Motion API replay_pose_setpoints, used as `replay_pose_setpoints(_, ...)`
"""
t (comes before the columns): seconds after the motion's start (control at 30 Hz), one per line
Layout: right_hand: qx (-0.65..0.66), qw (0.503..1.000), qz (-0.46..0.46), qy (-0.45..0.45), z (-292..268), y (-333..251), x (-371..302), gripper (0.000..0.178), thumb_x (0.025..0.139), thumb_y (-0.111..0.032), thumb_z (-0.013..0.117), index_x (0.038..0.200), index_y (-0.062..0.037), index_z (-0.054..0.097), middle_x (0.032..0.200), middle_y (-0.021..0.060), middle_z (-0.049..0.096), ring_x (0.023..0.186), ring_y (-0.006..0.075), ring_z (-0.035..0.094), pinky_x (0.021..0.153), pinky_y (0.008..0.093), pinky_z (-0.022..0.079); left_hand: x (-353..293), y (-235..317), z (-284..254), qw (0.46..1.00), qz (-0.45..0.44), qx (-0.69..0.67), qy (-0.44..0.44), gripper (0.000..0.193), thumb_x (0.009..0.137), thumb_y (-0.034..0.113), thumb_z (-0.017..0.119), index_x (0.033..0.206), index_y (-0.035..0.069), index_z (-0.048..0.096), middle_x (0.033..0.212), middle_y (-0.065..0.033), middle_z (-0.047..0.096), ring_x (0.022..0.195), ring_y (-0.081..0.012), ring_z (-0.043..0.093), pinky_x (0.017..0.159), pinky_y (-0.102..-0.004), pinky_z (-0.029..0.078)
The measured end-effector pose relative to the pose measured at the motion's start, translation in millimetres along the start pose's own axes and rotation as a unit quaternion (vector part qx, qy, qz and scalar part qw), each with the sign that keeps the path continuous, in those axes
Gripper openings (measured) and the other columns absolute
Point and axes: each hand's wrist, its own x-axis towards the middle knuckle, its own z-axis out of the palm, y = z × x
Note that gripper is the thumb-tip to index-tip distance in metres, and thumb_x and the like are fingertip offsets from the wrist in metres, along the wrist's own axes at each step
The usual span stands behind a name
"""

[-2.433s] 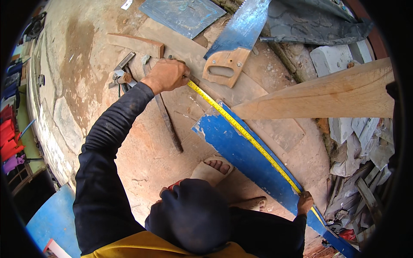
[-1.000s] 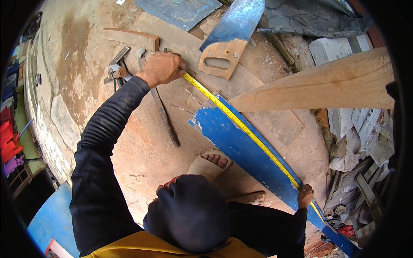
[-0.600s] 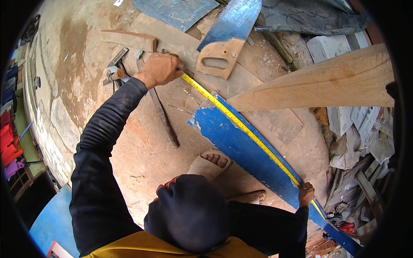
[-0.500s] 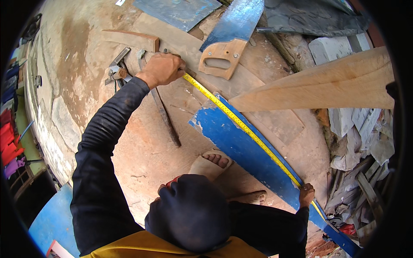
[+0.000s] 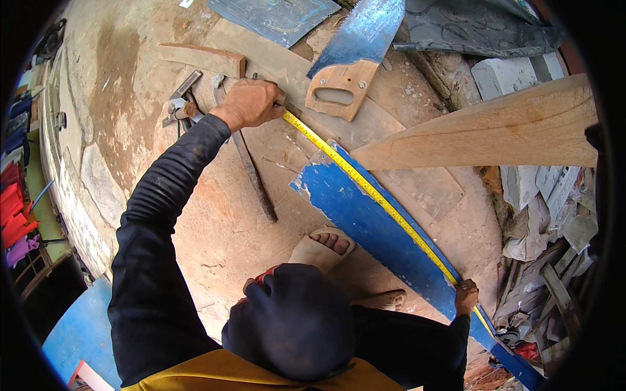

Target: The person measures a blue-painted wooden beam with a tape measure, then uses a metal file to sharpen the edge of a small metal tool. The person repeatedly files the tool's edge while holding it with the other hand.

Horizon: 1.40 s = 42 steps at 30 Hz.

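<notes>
While your left hand (image 5: 251, 102) is closed around the far end of the yellow tape measure (image 5: 375, 197), most likely gripping its case though the fingers hide it, your right hand (image 5: 465, 294) pinches the near end down onto the blue painted board (image 5: 365, 225), so the blade lies taut and straight along the board's upper edge. That stretch between two fixed hands is probably what keeps the tape flat enough to read. The board lies diagonally on the worn concrete floor (image 5: 222, 221), its chipped end pointing toward your left hand, and a sandalled foot (image 5: 323, 247) is planted just beside its lower edge, near enough to steady it. A handsaw (image 5: 352, 58) with a wooden grip rests just beyond the tape, on a thin flat panel. A pale wooden plank (image 5: 495, 133) crosses over the board's far side, and some metal tools (image 5: 182, 104) lie beside your left wrist.
</notes>
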Motion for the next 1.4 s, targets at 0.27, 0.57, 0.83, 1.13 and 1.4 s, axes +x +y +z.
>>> replay_pose_setpoints(0.27,-0.013,1.000,0.001,0.006,-0.6,-2.4,-0.3,0.013,0.084,-0.011,0.062,0.086,-0.0111,0.075,0.101,0.0157,0.074,0.094,0.0420,0.069,0.085,0.0511,0.056,0.9,-1.8,1.3,1.000,-0.008,-0.011,-0.010,0.031,0.094,0.039,0.070,0.107,0.012,0.079,0.093,-0.0156,0.077,0.093,-0.0366,0.074,0.085,-0.0473,0.057)
replay_pose_setpoints(0.57,-0.010,1.000,0.003,0.004,-1.5,-2.4,0.8,0.012,0.080,-0.010,0.064,0.086,-0.0106,0.075,0.100,0.0148,0.075,0.093,0.0412,0.069,0.085,0.0511,0.056,0.1,-1.4,0.1,1.000,-0.013,-0.009,-0.010,0.032,0.094,0.040,0.071,0.109,0.013,0.079,0.092,-0.0158,0.077,0.092,-0.0372,0.074,0.084,-0.0480,0.057)
replay_pose_setpoints(0.83,-0.004,1.000,-0.005,0.006,-2.1,-2.3,0.3,0.012,0.080,-0.011,0.064,0.086,-0.0114,0.075,0.100,0.0144,0.075,0.092,0.0409,0.069,0.083,0.0504,0.056,4.3,-6.2,6.4,1.000,0.008,-0.013,-0.006,0.028,0.095,0.036,0.071,0.106,0.013,0.080,0.091,-0.0161,0.076,0.091,-0.0370,0.074,0.082,-0.0477,0.057)
replay_pose_setpoints(1.13,-0.026,1.000,-0.007,0.006,-5.2,-6.7,-0.7,0.011,0.082,-0.011,0.064,0.087,-0.0115,0.075,0.100,0.0147,0.075,0.092,0.0408,0.069,0.084,0.0510,0.057,11.7,-7.0,4.7,0.998,0.019,-0.030,-0.061,0.020,0.093,0.029,0.073,0.101,0.012,0.080,0.090,-0.0149,0.076,0.089,-0.0362,0.074,0.081,-0.0469,0.057)
replay_pose_setpoints(1.4,-0.055,0.998,0.005,0.013,-6.7,-9.6,-1.7,0.014,0.085,-0.011,0.062,0.088,-0.0111,0.076,0.102,0.0142,0.077,0.095,0.0402,0.073,0.084,0.0501,0.058,17.3,-9.3,6.3,0.996,0.025,-0.051,-0.071,0.018,0.092,0.027,0.074,0.096,0.011,0.080,0.087,-0.0141,0.076,0.085,-0.0356,0.073,0.080,-0.0465,0.056)
